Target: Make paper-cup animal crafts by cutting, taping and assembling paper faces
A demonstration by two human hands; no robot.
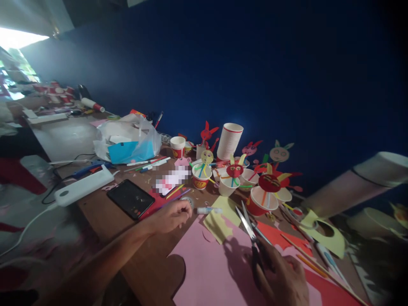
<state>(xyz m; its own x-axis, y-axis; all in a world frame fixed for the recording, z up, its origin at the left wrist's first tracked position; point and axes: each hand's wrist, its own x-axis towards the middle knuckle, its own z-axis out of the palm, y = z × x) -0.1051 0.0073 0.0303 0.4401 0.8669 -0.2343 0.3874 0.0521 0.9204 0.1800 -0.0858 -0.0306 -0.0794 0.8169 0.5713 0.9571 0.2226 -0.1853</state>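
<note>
My right hand (287, 272) is wrapped round the dark handles of a pair of scissors (249, 223). The blades stand slightly apart and point away from me, above a large pink paper sheet (204, 272). My left hand (174, 216) hovers over the table with its fingers curled in, and nothing shows between them. Just right of it lies a small whitish tube (209, 210) with a clear cap. Yellow paper pieces (219, 225) rest on the pink sheet's far edge, between the two hands.
Paper cups with animal-face cutouts (235, 171) and a tall cup stack (230, 140) line the back. A black tablet (130, 198), a white power strip (84, 185) and a plastic bag (130, 136) are leftward. Red paper (334, 289) and a large roll (357, 182) are rightward.
</note>
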